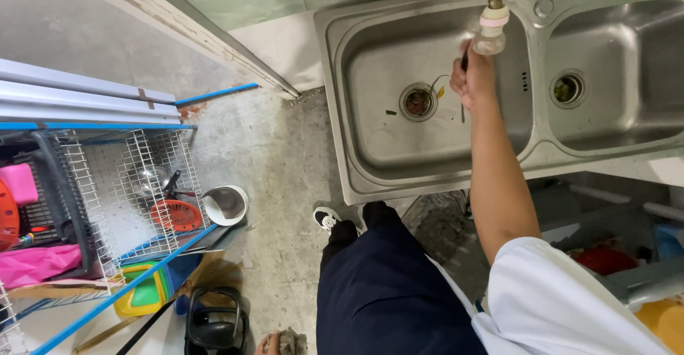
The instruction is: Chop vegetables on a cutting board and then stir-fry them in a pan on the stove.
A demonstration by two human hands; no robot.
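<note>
My right hand (476, 79) reaches into the left basin of a stainless double sink (370, 163), just under the tap (493, 14) with its white and pink nozzle. Its fingers are closed on a thin dark utensil (462, 111) whose tip points down toward the basin floor. Food scraps lie around the left drain (418, 101). My left hand (271, 343) shows only at the bottom edge, low beside my leg, gripping a crumpled grey cloth (291, 341).
A white wire rack (153, 184) stands at left with a metal ladle, a red strainer (177, 215) and pink items. A white bowl (226, 204), a yellow-green container (146, 292) and a black kettle (216, 324) sit on the concrete floor. The right basin's drain (568, 89) holds debris.
</note>
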